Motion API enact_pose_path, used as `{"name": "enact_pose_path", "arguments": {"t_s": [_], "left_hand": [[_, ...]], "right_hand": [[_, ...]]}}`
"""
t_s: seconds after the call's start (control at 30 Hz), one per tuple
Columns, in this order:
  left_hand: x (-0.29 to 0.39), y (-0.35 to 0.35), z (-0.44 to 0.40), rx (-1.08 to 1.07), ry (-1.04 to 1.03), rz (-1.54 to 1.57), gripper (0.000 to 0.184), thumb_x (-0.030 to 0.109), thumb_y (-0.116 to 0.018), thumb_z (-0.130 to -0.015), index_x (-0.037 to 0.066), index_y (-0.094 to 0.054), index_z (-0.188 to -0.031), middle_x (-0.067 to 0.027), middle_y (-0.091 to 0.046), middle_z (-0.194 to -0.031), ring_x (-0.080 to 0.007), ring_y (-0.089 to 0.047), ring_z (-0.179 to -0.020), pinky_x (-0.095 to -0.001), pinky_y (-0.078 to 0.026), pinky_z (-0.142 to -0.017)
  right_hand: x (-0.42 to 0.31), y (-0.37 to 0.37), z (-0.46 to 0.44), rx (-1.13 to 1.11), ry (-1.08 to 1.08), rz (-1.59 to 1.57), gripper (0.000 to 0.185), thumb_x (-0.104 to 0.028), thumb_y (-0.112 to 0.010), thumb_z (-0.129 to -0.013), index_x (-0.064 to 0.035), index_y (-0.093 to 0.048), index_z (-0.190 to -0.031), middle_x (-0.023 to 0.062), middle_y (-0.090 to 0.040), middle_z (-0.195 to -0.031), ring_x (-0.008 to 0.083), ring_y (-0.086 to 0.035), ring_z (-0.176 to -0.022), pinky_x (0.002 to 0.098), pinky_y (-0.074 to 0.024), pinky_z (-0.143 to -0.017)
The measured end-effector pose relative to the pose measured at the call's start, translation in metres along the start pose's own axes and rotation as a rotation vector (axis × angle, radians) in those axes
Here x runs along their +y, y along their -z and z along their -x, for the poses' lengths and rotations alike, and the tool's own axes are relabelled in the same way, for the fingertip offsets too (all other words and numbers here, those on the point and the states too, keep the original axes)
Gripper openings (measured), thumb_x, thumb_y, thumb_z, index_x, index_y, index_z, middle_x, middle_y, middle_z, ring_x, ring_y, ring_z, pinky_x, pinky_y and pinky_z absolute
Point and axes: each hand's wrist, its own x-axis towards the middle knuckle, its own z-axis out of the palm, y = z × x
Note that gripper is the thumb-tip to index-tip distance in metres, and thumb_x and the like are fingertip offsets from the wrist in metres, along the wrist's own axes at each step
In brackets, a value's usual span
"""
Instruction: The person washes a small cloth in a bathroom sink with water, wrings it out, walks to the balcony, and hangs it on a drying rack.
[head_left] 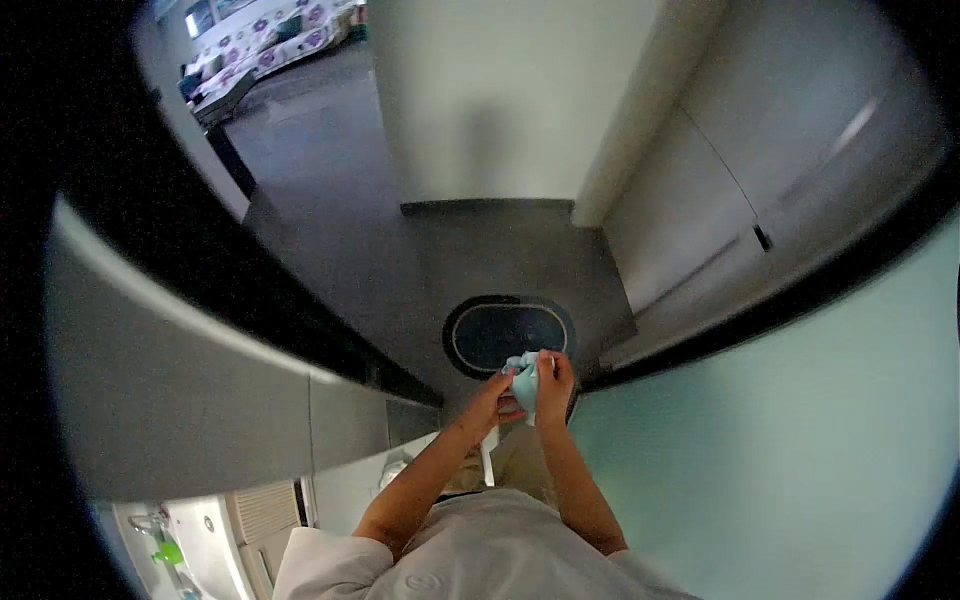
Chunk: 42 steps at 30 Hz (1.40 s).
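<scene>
Between my two hands is a bunched, light blue-green cloth-like thing (524, 386), crumpled and soft-looking. My left hand (490, 402) grips it from the left, fingers curled around its lower side. On the other side, my right hand (553, 384) pinches it near the top with bent fingers. Both hands are held close together in front of my body, above an oval dark mat. What exactly the cloth is cannot be made out, as fingers cover part of it.
An oval dark mat (510, 335) lies on the grey floor beyond a dark door frame (330, 340). A pale green wall (780, 440) stands at right, a grey cabinet (200, 400) at left. At lower left is a white sink (205, 540); far off, a flowered sofa (270, 45).
</scene>
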Motion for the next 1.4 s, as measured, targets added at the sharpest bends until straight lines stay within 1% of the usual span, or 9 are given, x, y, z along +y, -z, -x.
{"name": "enact_pose_path", "arguments": {"t_s": [0.3, 0.37, 0.47, 0.57, 0.7, 0.8, 0.87, 1.1, 1.4], "left_hand": [[0.111, 0.028, -0.151, 0.288, -0.225, 0.492, 0.043, 0.042, -0.043, -0.090, 0.009, -0.045, -0.119, -0.0072, -0.051, -0.111, -0.0222, -0.055, -0.096, -0.0410, -0.049, -0.083], [0.141, 0.019, -0.159, 0.457, -0.526, 0.140, 0.043, 0.043, -0.043, -0.090, 0.011, -0.047, -0.119, -0.0067, -0.051, -0.111, -0.0225, -0.054, -0.099, -0.0419, -0.049, -0.083], [0.178, 0.019, -0.165, 0.560, -0.430, 0.424, 0.044, 0.047, -0.045, -0.090, 0.014, -0.049, -0.118, -0.0056, -0.052, -0.110, -0.0224, -0.052, -0.102, -0.0440, -0.048, -0.084], [0.206, 0.081, -0.178, 0.525, -0.427, 0.886, 0.047, 0.047, -0.045, -0.090, 0.010, -0.048, -0.119, -0.0076, -0.052, -0.107, -0.0222, -0.054, -0.097, -0.0439, -0.048, -0.083], [0.237, 0.165, -0.218, 0.554, -0.646, 0.891, 0.042, 0.044, -0.039, -0.094, 0.010, -0.049, -0.116, -0.0092, -0.057, -0.102, -0.0217, -0.058, -0.090, -0.0422, -0.052, -0.083], [0.298, 0.222, -0.210, 0.670, -0.573, 0.947, 0.042, 0.044, -0.037, -0.095, 0.010, -0.049, -0.116, -0.0094, -0.058, -0.101, -0.0226, -0.060, -0.086, -0.0415, -0.054, -0.079], [0.330, 0.268, -0.216, 0.560, -0.632, 0.902, 0.037, 0.038, -0.040, -0.095, 0.011, -0.050, -0.117, -0.0082, -0.058, -0.102, -0.0227, -0.061, -0.084, -0.0396, -0.055, -0.075], [0.547, 0.364, -0.186, 0.841, -0.544, 0.625, 0.031, 0.025, -0.050, -0.092, 0.012, -0.049, -0.121, -0.0052, -0.057, -0.103, -0.0202, -0.060, -0.089, -0.0359, -0.055, -0.073], [0.759, 0.597, -0.277, 0.695, -0.641, 0.753, 0.035, 0.024, -0.052, -0.091, 0.012, -0.045, -0.123, -0.0051, -0.056, -0.106, -0.0195, -0.059, -0.091, -0.0381, -0.055, -0.078]], "right_hand": [[0.007, -0.107, -0.200, -0.487, 0.125, 0.280, 0.026, -0.029, -0.058, -0.089, -0.0032, -0.057, -0.091, 0.0030, -0.055, -0.080, 0.0119, -0.048, -0.072, 0.0277, -0.0407, -0.067], [0.002, -0.141, -0.241, -0.608, 0.154, 0.276, 0.027, -0.029, -0.060, -0.088, -0.0030, -0.058, -0.091, 0.0030, -0.056, -0.081, 0.0121, -0.049, -0.072, 0.0285, -0.0419, -0.067], [-0.001, -0.187, -0.272, -0.815, 0.001, 0.175, 0.027, -0.028, -0.060, -0.087, -0.0016, -0.058, -0.093, 0.0046, -0.057, -0.083, 0.0131, -0.051, -0.074, 0.0300, -0.0431, -0.069], [-0.001, -0.263, -0.285, -1.043, 0.070, 0.347, 0.029, -0.028, -0.060, -0.087, -0.0008, -0.058, -0.096, 0.0065, -0.059, -0.085, 0.0143, -0.052, -0.076, 0.0307, -0.0439, -0.070], [0.017, -0.361, -0.313, -1.190, 0.112, 0.353, 0.031, -0.030, -0.061, -0.086, -0.0009, -0.057, -0.096, 0.0074, -0.059, -0.085, 0.0154, -0.053, -0.077, 0.0307, -0.0439, -0.071], [0.029, -0.443, -0.323, -1.279, 0.070, 0.372, 0.030, -0.029, -0.061, -0.086, -0.0013, -0.058, -0.096, 0.0072, -0.059, -0.086, 0.0158, -0.054, -0.079, 0.0308, -0.0440, -0.072], [0.046, -0.500, -0.338, -1.324, 0.116, 0.334, 0.030, -0.029, -0.061, -0.086, -0.0020, -0.058, -0.097, 0.0072, -0.060, -0.088, 0.0153, -0.054, -0.081, 0.0306, -0.0439, -0.072], [-0.023, -0.709, -0.396, -1.317, -0.050, 0.331, 0.028, -0.027, -0.062, -0.086, -0.0014, -0.060, -0.095, 0.0059, -0.061, -0.084, 0.0136, -0.055, -0.077, 0.0285, -0.0442, -0.069], [0.051, -1.026, -0.533, -1.311, 0.094, 0.307, 0.026, -0.027, -0.062, -0.084, -0.0018, -0.061, -0.091, 0.0031, -0.060, -0.077, 0.0101, -0.052, -0.071, 0.0261, -0.0436, -0.064]]}}
